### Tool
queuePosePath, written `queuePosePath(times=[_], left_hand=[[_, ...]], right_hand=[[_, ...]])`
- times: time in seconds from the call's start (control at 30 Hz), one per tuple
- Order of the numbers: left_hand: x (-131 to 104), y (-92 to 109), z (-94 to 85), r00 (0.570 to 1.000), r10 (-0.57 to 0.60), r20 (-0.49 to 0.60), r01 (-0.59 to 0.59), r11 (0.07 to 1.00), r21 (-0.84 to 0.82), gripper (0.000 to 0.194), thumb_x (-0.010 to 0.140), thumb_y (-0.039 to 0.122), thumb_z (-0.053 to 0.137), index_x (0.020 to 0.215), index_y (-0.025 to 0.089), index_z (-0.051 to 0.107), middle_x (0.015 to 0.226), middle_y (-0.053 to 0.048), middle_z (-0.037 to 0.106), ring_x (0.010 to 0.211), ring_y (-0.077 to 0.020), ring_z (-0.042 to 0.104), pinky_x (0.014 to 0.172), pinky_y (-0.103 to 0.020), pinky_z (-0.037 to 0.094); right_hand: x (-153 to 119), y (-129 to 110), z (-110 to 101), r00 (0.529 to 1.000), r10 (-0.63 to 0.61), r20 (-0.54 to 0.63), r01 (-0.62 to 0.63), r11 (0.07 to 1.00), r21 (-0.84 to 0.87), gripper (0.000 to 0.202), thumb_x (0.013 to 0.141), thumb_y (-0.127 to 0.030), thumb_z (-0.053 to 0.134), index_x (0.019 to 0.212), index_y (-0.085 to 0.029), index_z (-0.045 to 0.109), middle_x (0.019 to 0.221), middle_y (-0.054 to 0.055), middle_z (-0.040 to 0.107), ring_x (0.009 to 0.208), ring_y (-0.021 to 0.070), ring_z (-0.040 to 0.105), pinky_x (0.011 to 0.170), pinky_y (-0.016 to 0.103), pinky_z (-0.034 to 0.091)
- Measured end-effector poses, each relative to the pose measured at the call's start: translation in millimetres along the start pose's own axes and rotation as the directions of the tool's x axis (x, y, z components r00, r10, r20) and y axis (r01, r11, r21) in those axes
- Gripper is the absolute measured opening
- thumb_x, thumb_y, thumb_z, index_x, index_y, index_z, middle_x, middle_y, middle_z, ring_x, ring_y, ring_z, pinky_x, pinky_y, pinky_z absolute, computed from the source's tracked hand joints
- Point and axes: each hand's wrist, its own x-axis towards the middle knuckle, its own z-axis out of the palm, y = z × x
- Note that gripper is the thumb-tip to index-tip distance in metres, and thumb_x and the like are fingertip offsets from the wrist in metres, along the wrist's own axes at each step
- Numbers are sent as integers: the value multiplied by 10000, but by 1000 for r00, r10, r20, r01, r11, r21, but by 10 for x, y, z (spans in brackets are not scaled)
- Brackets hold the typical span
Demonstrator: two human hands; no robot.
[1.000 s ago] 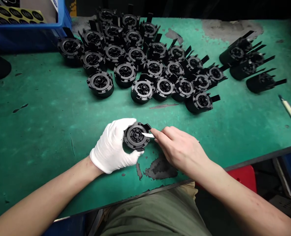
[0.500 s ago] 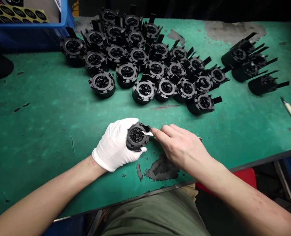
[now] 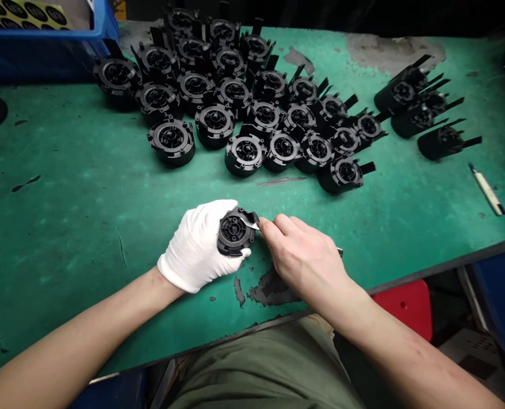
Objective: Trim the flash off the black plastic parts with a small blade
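My left hand, in a white glove, is wrapped round a black round plastic housing with its ribbed face turned up toward me. In my bare right hand is a knife; its short pale blade reaches over the upper right rim of the housing. Most of the knife's handle is hidden by the fingers, with its end showing behind the hand. Beyond both hands stand several similar black housings, grouped close together on the green table.
A blue bin with a sheet of round black stickers stands at the back left. More black housings lie at the right, near a white pen-like tool. A red stool is below the table edge.
The whole view has shifted slightly, so the table things appear further left. The knife blade now sits at a different angle on the housing's rim. Both hands keep their hold.
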Motion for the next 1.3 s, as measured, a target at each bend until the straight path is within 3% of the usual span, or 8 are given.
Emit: queuePosePath(times=[0.17, 0.33, 0.6, 0.77, 0.87, 1.0, 1.13, 1.3], left_hand=[[-46, -34, 24, 1000, 14, 6, -14, 1000, -15, 895, 779, 375, 804, 1539, 159, 384, 1424, -197, 649, 1281, -377, 674, 1104, -523, 564], [-73, -57, 28, 1000, 18, 17, -17, 998, -61, 936, 776, 278, 758, 1593, 145, 322, 1539, -221, 551, 1388, -389, 597, 1162, -540, 530], [-66, -62, 26, 1000, 20, 18, -18, 996, -88, 872, 811, 319, 768, 1566, 160, 361, 1478, -214, 593, 1351, -380, 619, 1150, -560, 537], [-67, -77, -43, 994, 43, 98, -26, 985, -169, 927, 810, 203, 696, 1632, 149, 272, 1618, -223, 469, 1477, -375, 519, 1232, -565, 476], [-66, -86, -115, 974, 127, 189, -78, 966, -248, 968, 805, 112, 622, 1672, 164, 194, 1706, -213, 346, 1570, -366, 401, 1282, -570, 419], [-53, -84, -169, 955, 184, 233, -113, 951, -288, 946, 820, 84, 584, 1677, 188, 196, 1703, -204, 360, 1574, -356, 398, 1285, -575, 416], [-33, -77, -149, 956, 166, 242, -98, 957, -272, 923, 860, 216, 703, 1658, 172, 241, 1633, -217, 460, 1514, -366, 483, 1251, -566, 463], [-13, -91, -94, 961, 135, 241, -75, 967, -242, 1063, 813, 418, 884, 1651, 233, 257, 1573, -205, 532, 1448, -388, 554, 1209, -577, 505]], right_hand=[[-142, 38, 51, 994, -15, -110, 27, 994, 103, 332, 1063, -117, 521, 1386, -99, 599, 853, 38, 581, 769, 209, 507, 670, 342, 386], [-257, 196, 53, 985, -29, -169, 81, 948, 309, 305, 1104, -157, 484, 1388, -100, 581, 896, 39, 603, 791, 176, 554, 707, 299, 457], [-189, 40, 49, 992, -22, -121, 44, 983, 177, 320, 1113, -200, 470, 1393, -104, 591, 856, 47, 609, 745, 193, 574, 632, 314, 455], [-178, 278, 78, 980, -44, -193, 128, 886, 446, 258, 1112, -173, 453, 1336, -161, 582, 883, 28, 700, 746, 142, 667, 684, 258, 519], [-135, 476, 101, 996, -8, -90, 54, 851, 523, 205, 1123, -215, 462, 1276, -185, 595, 900, 14, 734, 736, 131, 701, 669, 242, 524], [-38, 559, 55, 962, -250, 111, 156, 835, 528, 267, 1133, -282, 434, 1309, -176, 605, 1079, 79, 729, 855, 174, 714, 719, 284, 534], [40, 578, 4, 932, -339, 131, 256, 867, 428, 341, 1145, -287, 395, 1394, -157, 590, 982, 59, 689, 707, 140, 635, 614, 268, 432], [119, 640, 2, 891, -432, 138, 381, 879, 288, 314, 1132, -240, 409, 1351, -142, 611, 896, 35, 661, 630, 123, 553, 542, 298, 284]])
